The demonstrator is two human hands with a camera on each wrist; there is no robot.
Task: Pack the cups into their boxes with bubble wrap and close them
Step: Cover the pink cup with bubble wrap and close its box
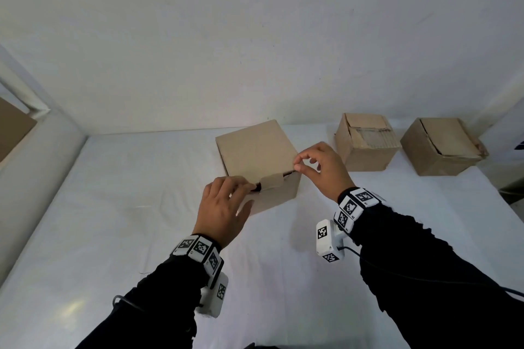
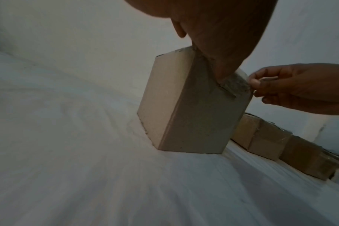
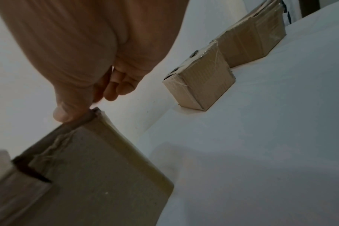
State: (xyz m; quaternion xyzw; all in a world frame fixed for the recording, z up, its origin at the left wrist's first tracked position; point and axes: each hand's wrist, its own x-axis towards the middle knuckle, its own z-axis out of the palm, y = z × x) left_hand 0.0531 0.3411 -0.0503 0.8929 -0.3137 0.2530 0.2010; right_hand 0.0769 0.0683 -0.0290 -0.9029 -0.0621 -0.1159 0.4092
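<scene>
A white cloth-covered table point(image 1: 119, 235) lies wide and bare to the left. Near its far middle sits a plain brown cardboard box point(image 1: 256, 156). Two worn, taped cardboard boxes point(image 1: 365, 142) stand to its right. The left hand point(image 1: 224, 207) presses the box's front tuck flap point(image 1: 270, 181) with curled fingers; the right hand point(image 1: 323, 170) pinches the lid's near-right corner.

Two closed boxes point(image 1: 367, 142) stand right; cloth point(image 1: 127, 221) left lies open.
</scene>
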